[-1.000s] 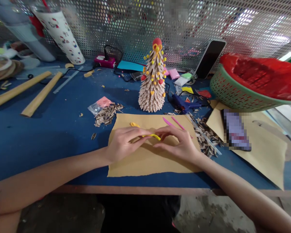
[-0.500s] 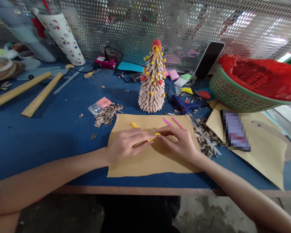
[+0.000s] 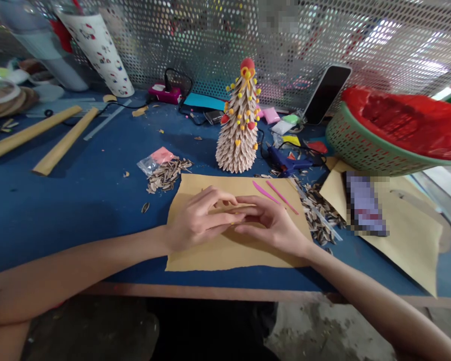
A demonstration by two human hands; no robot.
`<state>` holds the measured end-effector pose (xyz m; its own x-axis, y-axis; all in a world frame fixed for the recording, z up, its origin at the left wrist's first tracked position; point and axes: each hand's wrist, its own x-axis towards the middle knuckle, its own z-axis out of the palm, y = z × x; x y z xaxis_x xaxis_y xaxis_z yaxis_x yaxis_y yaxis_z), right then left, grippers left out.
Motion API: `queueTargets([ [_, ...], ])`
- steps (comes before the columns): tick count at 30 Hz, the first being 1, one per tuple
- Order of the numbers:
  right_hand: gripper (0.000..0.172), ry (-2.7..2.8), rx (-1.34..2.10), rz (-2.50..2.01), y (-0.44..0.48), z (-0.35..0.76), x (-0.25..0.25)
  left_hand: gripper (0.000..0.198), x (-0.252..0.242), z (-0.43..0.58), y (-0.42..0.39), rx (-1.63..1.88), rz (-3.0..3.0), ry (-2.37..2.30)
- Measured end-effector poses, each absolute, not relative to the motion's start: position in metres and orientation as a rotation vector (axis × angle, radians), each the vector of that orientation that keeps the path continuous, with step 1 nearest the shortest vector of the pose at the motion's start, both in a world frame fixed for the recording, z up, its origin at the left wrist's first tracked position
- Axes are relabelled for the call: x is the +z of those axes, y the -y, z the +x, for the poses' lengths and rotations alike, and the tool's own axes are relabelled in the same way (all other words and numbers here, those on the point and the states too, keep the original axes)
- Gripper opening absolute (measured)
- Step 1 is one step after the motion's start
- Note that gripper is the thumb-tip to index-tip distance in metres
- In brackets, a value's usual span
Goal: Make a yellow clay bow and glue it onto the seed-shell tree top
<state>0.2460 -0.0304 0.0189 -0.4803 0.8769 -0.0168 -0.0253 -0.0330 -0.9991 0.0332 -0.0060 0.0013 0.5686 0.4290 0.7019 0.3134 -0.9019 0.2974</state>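
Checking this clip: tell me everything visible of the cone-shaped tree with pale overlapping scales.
The cone-shaped tree stands upright on the blue table, just behind the tan paper sheet. Its scales look like seed shells. A red ball tops it, above an orange-yellow bow-like piece. Small yellow and orange balls and larger red ones dot its sides. Neither the left hand nor the right hand touches it.

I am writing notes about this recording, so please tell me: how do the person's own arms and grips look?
The left arm and right arm are slim and show no sleeve, watch or bracelet. The left grip and right grip are human hands without gloves; no ring is visible, though parts are hidden. Black clothing shows at the lap.
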Motion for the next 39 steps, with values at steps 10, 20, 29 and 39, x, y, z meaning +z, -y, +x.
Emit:
queueTargets([
  [10,0.026,1.738,1.312,-1.049,0.03,0.248,0.008,0.026,0.005,0.036,0.008,1.181,2.784,-0.6],
  [20,0.064,1.479,1.921,-0.728,0.038,0.253,0.015,0.031,0.002,0.025,0.012,1.087,3.098,-0.304],
  [29,0.069,1.868,1.721,-0.771,0.038,0.265,0.027,0.029,0.007,0.02,0.007,1.053,3.12,-0.077],
  [39,0.01,2.434,-0.005,-0.792,-0.024,0.317,0.007,0.026,-0.001,0.022,0.003,1.302,3.004,-0.279],
])
